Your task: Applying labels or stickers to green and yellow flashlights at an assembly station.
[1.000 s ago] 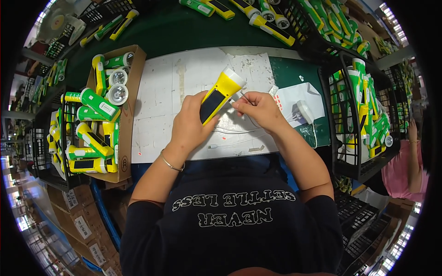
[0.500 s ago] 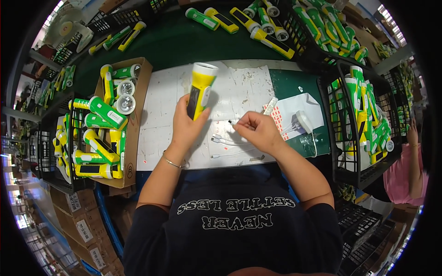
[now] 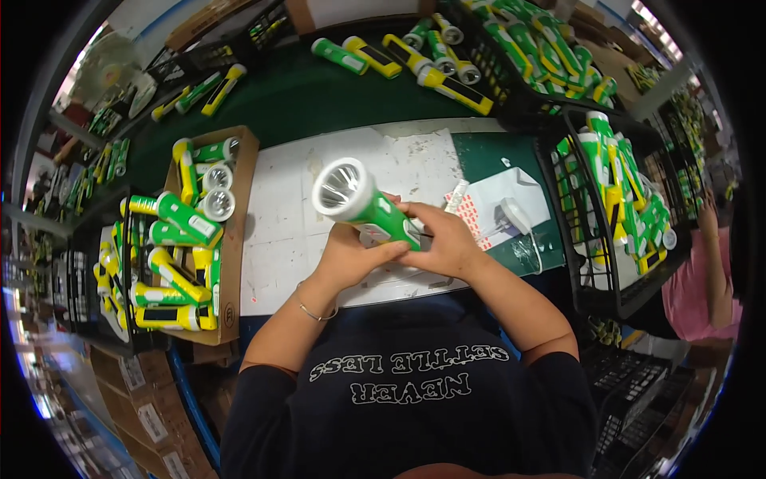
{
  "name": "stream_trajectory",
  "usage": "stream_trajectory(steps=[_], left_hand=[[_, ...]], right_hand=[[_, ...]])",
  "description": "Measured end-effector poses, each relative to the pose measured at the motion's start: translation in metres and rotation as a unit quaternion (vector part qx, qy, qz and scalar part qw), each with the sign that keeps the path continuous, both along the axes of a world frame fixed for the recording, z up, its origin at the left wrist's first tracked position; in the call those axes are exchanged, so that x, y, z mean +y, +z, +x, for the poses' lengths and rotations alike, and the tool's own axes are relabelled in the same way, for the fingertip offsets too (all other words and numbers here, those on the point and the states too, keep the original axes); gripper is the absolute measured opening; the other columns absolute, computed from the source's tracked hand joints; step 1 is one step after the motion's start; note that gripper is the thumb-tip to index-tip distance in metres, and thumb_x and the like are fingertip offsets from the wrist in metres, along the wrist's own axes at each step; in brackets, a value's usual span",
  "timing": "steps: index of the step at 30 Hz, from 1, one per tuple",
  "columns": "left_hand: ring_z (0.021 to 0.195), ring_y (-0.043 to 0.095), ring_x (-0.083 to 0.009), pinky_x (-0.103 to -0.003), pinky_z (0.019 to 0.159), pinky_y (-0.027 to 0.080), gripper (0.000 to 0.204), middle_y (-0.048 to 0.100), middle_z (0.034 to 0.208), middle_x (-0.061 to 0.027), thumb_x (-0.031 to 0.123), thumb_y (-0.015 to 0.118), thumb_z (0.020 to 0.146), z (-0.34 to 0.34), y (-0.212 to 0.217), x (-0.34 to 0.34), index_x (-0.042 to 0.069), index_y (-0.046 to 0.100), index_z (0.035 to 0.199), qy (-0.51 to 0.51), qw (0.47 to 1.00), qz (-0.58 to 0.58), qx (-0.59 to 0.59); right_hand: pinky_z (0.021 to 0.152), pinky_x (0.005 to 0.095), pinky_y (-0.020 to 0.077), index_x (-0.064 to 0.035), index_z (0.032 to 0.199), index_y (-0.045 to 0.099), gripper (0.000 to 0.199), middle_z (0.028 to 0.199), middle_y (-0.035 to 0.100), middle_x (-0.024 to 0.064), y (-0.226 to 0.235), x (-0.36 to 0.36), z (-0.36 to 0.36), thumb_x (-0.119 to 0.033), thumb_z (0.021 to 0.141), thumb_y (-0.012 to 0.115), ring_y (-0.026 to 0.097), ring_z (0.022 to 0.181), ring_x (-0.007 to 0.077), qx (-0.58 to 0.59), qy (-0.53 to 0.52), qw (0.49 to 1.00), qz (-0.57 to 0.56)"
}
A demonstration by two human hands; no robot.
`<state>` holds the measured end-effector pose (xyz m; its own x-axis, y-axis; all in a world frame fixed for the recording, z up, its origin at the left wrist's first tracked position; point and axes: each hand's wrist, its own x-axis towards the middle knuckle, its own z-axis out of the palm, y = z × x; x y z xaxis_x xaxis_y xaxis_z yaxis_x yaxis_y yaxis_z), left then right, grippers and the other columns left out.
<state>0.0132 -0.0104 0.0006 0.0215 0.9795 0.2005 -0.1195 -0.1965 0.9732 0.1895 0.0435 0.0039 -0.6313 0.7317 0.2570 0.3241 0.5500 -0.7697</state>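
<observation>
A flashlight [image 3: 381, 217] with a green body and a wide white head is held tilted above the white work surface, its silvery reflector facing up and to the left. My left hand [image 3: 349, 257] wraps its fingers round the body from below, thumb along the near side. My right hand [image 3: 444, 239] is closed about the tail end, the two thumbs almost meeting there. Whatever else may be between the right fingers is hidden. The white charging cables on the work surface are mostly covered by my hands.
At left stands a cardboard box [image 3: 239, 239] of green and yellow flashlights. A black crate [image 3: 586, 263] at right holds more. Several flashlights [image 3: 455, 89] lie along the far green table. A white charger [image 3: 515, 214] rests on paper beside a red-dotted sticker sheet [image 3: 465, 214]. Another person [image 3: 702, 279] is at far right.
The flashlight has come lower and turned, showing its reflector and green side instead of the yellow one. My right hand has moved from a pinch above the cables to the flashlight's tail.
</observation>
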Motion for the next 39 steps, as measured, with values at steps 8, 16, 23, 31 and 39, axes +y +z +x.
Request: stream_trajectory(steps=[8, 16, 23, 31, 39], left_hand=[[0.129, 0.033, -0.0228, -0.038, 0.101, 0.03, 0.073, 0.038, 0.137, -0.0121, 0.046, 0.051, 0.086, -0.01, 0.002, 0.005, 0.006, 0.025, 0.141, -0.059, 0.994, -0.077, -0.046], [0.118, 0.044, -0.0189, -0.032, 0.096, 0.035, 0.049, 0.05, 0.124, -0.0119, 0.028, 0.052, 0.088, -0.022, -0.001, 0.024, 0.006, 0.04, 0.13, -0.054, 0.989, -0.14, 0.016], [0.112, 0.05, -0.0235, -0.034, 0.094, 0.041, 0.05, 0.05, 0.121, -0.0138, 0.027, 0.065, 0.082, -0.036, -0.026, 0.108, 0.003, 0.047, 0.123, -0.029, 0.967, -0.09, 0.235], [0.124, 0.039, -0.0317, -0.042, 0.097, 0.039, 0.057, 0.037, 0.137, -0.0152, 0.014, 0.066, 0.072, 0.006, -0.022, 0.249, 0.007, 0.045, 0.125, 0.054, 0.82, 0.132, 0.554], [0.097, 0.052, -0.0263, -0.04, 0.075, 0.044, 0.022, 0.056, 0.095, -0.008, 0.012, 0.059, 0.074, 0.035, -0.025, 0.328, 0.011, 0.062, 0.095, 0.083, 0.6, 0.247, 0.757]], right_hand=[[0.061, 0.0313, 0.047, -0.0061, 0.087, 0.065, 0.034, 0.078, 0.062, 0.0117, 0.064, -0.001, 0.081, -0.034, 0.07, 0.074, 0.06, 0.066, 0.0249, 0.115, -0.07, 0.982, 0.13], [0.072, 0.0428, 0.0453, 0.003, 0.08, 0.062, 0.072, 0.081, 0.063, 0.0233, 0.094, 0.066, 0.278, -0.068, 0.074, 0.051, 0.061, 0.08, 0.037, -0.301, -0.499, 0.813, 0.008], [0.074, 0.0432, 0.0476, 0.0016, 0.102, 0.061, 0.071, 0.09, 0.064, 0.0226, 0.091, 0.058, 0.276, -0.063, 0.074, 0.055, 0.062, 0.086, 0.0364, -0.408, -0.526, 0.745, 0.042], [0.081, 0.039, 0.0478, -0.0083, 0.127, 0.048, 0.074, 0.113, 0.06, 0.0178, 0.094, 0.059, 0.255, -0.049, 0.069, 0.068, 0.059, 0.1, 0.0323, -0.397, -0.522, 0.754, 0.041], [0.069, 0.0441, 0.0506, -0.0088, 0.137, 0.031, 0.089, 0.092, 0.065, 0.0194, 0.077, 0.104, 0.292, -0.052, 0.066, 0.064, 0.064, 0.083, 0.0338, -0.496, -0.499, 0.711, 0.005]])
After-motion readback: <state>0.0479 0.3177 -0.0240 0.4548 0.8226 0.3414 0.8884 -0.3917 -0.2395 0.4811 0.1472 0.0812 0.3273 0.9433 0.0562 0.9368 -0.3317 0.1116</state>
